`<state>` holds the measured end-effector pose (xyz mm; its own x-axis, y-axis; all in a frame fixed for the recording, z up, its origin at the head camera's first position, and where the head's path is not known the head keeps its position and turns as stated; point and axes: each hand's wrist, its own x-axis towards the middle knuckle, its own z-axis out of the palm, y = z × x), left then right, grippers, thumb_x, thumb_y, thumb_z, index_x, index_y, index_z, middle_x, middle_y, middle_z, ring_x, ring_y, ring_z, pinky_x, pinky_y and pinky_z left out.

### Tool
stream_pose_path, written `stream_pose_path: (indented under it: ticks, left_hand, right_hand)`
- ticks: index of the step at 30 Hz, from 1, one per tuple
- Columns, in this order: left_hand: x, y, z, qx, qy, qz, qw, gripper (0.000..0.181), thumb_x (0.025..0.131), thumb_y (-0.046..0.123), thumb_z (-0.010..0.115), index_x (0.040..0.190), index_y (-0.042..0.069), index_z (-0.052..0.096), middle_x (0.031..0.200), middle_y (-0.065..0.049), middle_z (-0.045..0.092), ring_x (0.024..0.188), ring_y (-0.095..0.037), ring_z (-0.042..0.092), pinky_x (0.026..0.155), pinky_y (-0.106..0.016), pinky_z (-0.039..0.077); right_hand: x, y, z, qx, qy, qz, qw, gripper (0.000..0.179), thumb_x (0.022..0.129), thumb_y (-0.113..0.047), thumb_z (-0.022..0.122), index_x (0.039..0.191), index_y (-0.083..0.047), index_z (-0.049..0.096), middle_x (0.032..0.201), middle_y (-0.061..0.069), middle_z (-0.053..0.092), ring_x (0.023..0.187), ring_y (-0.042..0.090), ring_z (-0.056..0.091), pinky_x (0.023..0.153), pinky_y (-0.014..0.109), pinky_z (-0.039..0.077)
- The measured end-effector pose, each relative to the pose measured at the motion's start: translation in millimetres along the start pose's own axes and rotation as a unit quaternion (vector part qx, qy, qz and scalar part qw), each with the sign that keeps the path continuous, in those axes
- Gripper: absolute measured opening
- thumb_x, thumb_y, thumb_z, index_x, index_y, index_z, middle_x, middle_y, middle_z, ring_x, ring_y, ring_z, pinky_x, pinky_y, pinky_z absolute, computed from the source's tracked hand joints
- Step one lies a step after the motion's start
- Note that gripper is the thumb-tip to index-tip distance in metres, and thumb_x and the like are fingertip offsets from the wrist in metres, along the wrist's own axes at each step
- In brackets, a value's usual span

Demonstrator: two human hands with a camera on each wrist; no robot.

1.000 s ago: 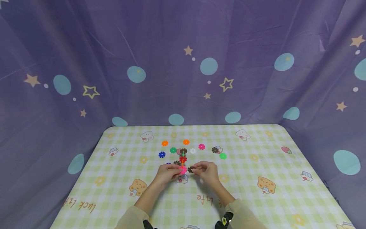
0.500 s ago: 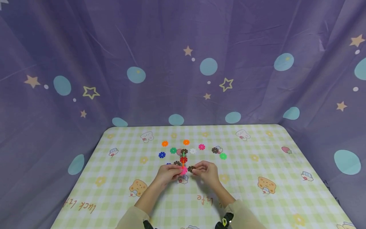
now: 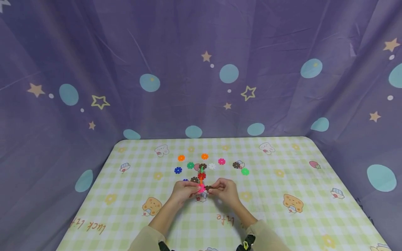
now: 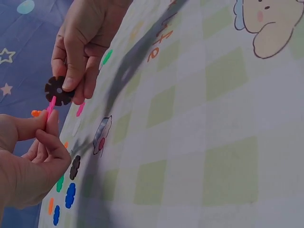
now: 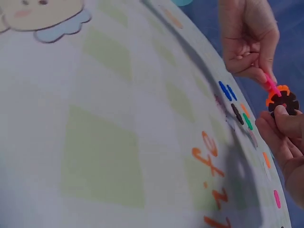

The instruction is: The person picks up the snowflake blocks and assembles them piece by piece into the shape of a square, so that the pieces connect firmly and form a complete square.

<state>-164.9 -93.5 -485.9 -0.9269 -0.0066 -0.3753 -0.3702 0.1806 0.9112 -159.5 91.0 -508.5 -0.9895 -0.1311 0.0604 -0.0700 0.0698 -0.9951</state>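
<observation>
My left hand (image 3: 184, 190) pinches a pink notched snowflake disc (image 3: 202, 188) between thumb and finger. From that disc a chain runs away from me: an orange disc (image 3: 201, 182) seen edge-on, a red disc (image 3: 201, 176), a green disc (image 3: 202, 169) and a brown disc (image 3: 203, 166) at the far end. My right hand (image 3: 225, 189) pinches another dark brown disc (image 4: 58, 90) with a hole in its middle. In the left wrist view the pink disc's edge overlaps the brown disc's notched rim, the two standing crosswise. Both hands are held above the table.
Loose discs lie flat beyond the hands: blue (image 3: 178, 170), green (image 3: 190, 165), orange (image 3: 181, 158), white (image 3: 211, 166), pink (image 3: 221, 161), brown (image 3: 236, 165) and light green (image 3: 245, 171). A checked cloth (image 3: 282, 230) covers the table; a purple curtain (image 3: 176, 45) hangs behind it.
My right hand has turned its brown disc from facing the head camera to nearly edge-on and brought it left against the pink disc's edge. The left hand has hardly moved.
</observation>
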Motion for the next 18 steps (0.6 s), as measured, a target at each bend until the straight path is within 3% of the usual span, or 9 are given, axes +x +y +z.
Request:
stream_pose_path:
  ticks: [8, 13, 18]
  left_hand:
    - [-3.5, 2.3, 1.1, 0.055, 0.023, 0.024, 0.9979, 0.018, 0.076, 0.002, 0.074, 0.092, -0.006, 0.071, 0.090, -0.013, 0.069, 0.068, -0.011, 0.060, 0.063, -0.024, 0.056]
    - [-2.2, 1.0, 4.4, 0.008, 0.007, 0.022, 0.9997, 0.021, 0.080, 0.003, 0.072, 0.099, -0.006, 0.069, 0.087, -0.011, 0.073, 0.069, -0.009, 0.065, 0.070, -0.026, 0.059]
    - [1.9, -0.9, 4.4, -0.040, -0.001, 0.019, 0.9990, 0.023, 0.082, 0.004, 0.071, 0.102, -0.007, 0.068, 0.083, -0.006, 0.074, 0.070, -0.007, 0.066, 0.073, -0.026, 0.060]
  right_hand:
    - [-6.5, -15.1, 2.4, -0.086, -0.023, -0.080, 0.9928, 0.011, 0.074, 0.011, 0.073, 0.071, 0.011, 0.063, 0.079, 0.026, 0.071, 0.071, 0.035, 0.072, 0.062, 0.023, 0.060]
    - [4.1, 1.0, -0.9, -0.086, -0.011, -0.075, 0.9934, 0.008, 0.075, 0.008, 0.074, 0.075, 0.005, 0.066, 0.082, 0.021, 0.073, 0.071, 0.028, 0.072, 0.063, 0.019, 0.059]
    - [15.1, 7.2, -15.3, -0.112, -0.036, -0.076, 0.9902, 0.016, 0.078, -0.001, 0.076, 0.093, 0.000, 0.071, 0.095, 0.018, 0.074, 0.083, 0.027, 0.073, 0.074, 0.023, 0.060]
